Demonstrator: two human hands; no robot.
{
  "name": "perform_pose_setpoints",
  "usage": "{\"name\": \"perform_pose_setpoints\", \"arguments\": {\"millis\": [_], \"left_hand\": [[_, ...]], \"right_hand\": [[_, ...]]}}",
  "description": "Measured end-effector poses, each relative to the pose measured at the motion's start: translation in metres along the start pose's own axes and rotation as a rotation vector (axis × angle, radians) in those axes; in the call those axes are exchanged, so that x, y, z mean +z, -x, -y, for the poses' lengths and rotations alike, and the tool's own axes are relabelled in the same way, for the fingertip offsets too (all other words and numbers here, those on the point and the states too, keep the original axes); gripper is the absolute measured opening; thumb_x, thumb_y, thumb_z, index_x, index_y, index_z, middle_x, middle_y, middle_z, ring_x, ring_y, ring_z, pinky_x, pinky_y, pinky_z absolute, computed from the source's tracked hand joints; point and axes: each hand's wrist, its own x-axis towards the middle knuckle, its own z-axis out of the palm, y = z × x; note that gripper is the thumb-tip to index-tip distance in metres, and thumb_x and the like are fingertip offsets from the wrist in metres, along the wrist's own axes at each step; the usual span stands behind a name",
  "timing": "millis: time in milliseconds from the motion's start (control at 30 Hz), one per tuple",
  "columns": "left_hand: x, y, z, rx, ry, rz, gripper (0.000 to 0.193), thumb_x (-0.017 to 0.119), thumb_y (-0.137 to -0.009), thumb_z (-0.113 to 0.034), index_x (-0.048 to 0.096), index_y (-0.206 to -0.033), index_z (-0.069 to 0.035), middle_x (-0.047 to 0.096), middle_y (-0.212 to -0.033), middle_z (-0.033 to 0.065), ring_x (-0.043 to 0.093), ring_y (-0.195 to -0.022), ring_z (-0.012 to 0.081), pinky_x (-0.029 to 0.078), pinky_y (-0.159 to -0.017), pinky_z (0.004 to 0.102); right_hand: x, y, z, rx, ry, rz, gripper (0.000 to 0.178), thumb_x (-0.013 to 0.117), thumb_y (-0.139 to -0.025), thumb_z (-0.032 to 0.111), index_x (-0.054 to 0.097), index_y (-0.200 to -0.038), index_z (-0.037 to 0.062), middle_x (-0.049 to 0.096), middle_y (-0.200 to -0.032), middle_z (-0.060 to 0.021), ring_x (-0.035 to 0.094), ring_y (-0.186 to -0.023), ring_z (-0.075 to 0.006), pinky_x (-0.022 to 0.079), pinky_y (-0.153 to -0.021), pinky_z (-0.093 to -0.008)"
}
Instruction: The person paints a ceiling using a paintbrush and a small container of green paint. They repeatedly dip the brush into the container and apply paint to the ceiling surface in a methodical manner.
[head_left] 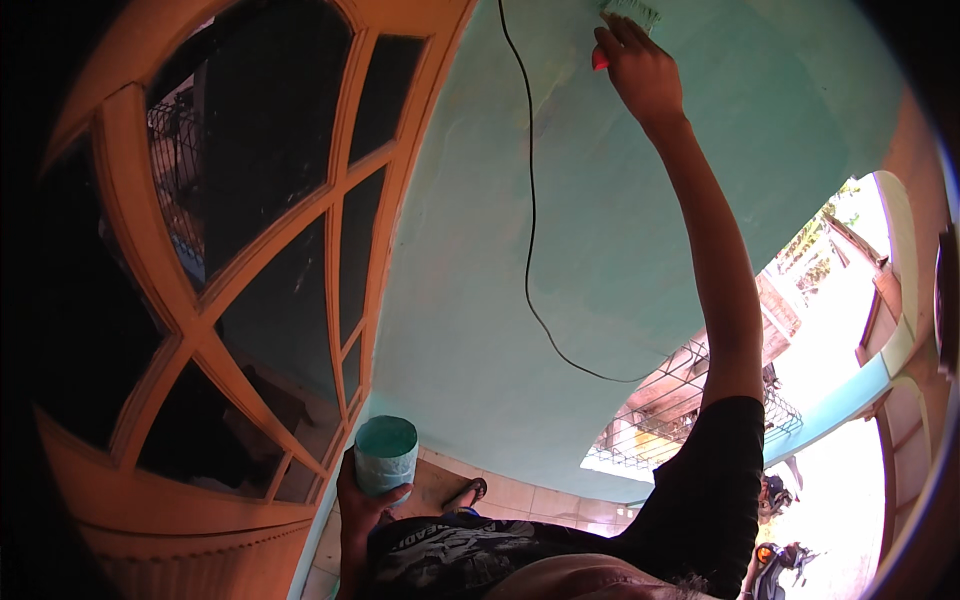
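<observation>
Wall point(620, 230): turquoise, patchy, and a black cable point(533, 190) snakes down it!
Frame point(133, 180): orange, its dark glass point(265, 120) catches reflections at left.
Floor point(545, 500): pale tiles peek out below.
Grille point(665, 390): dark wire, white daylight floods around it!

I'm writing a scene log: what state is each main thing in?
Brush: held up at the wall, bristles green-stained
Right hand: raised, gripping the brush
Cup: open-topped, teal inside
Left hand: wrapped around the cup
Cable: slack, curving
Wall: green, unevenly coloured
Window panes: dark, reflective
</observation>
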Motion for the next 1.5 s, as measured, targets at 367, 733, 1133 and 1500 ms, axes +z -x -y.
{"name": "perform_pose_setpoints", "arguments": {"millis": [367, 733, 1133, 1500], "left_hand": [[-0.01, 0.002, 0.002, -0.018, -0.015, -0.037, 0.087, 0.096, -0.058, -0.025, 0.054, -0.131, -0.003, 0.065, -0.119, 0.0148, 0.066, -0.109, 0.029, 0.053, -0.094, 0.0438], [-0.016, -0.001, 0.016, -0.027, -0.058, -0.061, 0.086, 0.094, -0.059, -0.024, 0.053, -0.131, -0.003, 0.066, -0.118, 0.0145, 0.067, -0.107, 0.0291, 0.055, -0.09, 0.0446], [-0.014, 0.007, 0.016, -0.074, -0.057, -0.065, 0.088, 0.094, -0.058, -0.026, 0.053, -0.133, -0.005, 0.066, -0.117, 0.0137, 0.067, -0.106, 0.0284, 0.055, -0.09, 0.0438], [-0.006, 0.003, 0.017, -0.066, -0.025, -0.019, 0.09, 0.095, -0.059, -0.027, 0.052, -0.135, -0.004, 0.065, -0.12, 0.0143, 0.066, -0.11, 0.0292, 0.053, -0.093, 0.0441]], "right_hand": [[-0.047, 0.081, 0.1, 0.078, -0.503, 0.359, 0.018, 0.069, -0.087, 0.007, 0.066, -0.105, 0.0096, 0.071, -0.122, -0.003, 0.072, -0.098, -0.0238, 0.061, -0.074, -0.0356], [0.009, 0.083, 0.08, -0.127, -0.051, -0.038, 0.015, 0.069, -0.084, 0.011, 0.063, -0.098, 0.0102, 0.067, -0.126, -0.008, 0.068, -0.11, -0.0251, 0.062, -0.081, -0.0337], [-0.042, 0.128, 0.142, 0.303, -0.945, 0.423, 0.022, 0.069, -0.095, 0.016, 0.071, -0.117, 0.0158, 0.075, -0.097, -0.0076, 0.073, -0.077, -0.0238, 0.059, -0.066, -0.0336], [0.008, 0.111, 0.138, -0.095, -0.239, 0.039, 0.016, 0.071, -0.083, 0.011, 0.064, -0.097, 0.016, 0.069, -0.121, -0.0035, 0.07, -0.105, -0.0196, 0.061, -0.074, -0.0287]]}}
